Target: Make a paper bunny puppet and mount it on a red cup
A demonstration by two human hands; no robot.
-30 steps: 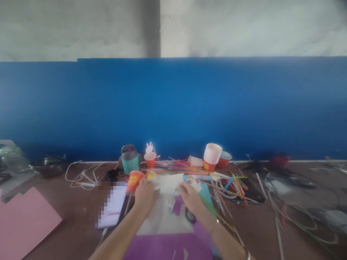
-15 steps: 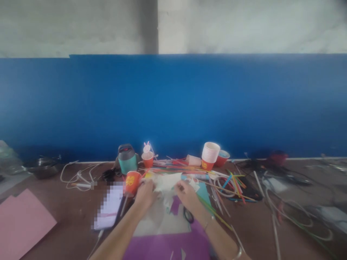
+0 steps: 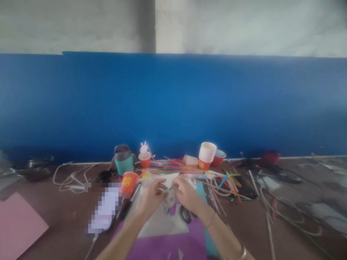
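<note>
My left hand (image 3: 155,196) and my right hand (image 3: 186,193) come close together over the work sheets, fingers curled in. A rounded white paper cutout (image 3: 169,199) with dark marks shows between and just below the fingertips; the left fingers close at its edge. The right fingertips are pinched together by its upper side, and what they hold is too blurred to make out. Below lies a pale sheet (image 3: 159,226) on purple paper (image 3: 165,247). Dark-handled scissors (image 3: 185,215) rest beside my right wrist. More white paper (image 3: 171,177) lies behind the hands.
An orange paper cup (image 3: 129,184) and a phone (image 3: 104,209) stand at left, near a teal-and-grey container (image 3: 124,160). Behind are stacked paper cups (image 3: 207,154). Coloured sticks (image 3: 232,182) and white cables (image 3: 292,224) spread right. Pink paper (image 3: 21,225) lies far left.
Both hands have drawn closer together; my left hand has moved right and turned, uncovering the white cutout. The view has shifted slightly, so the table things appear further left.
</note>
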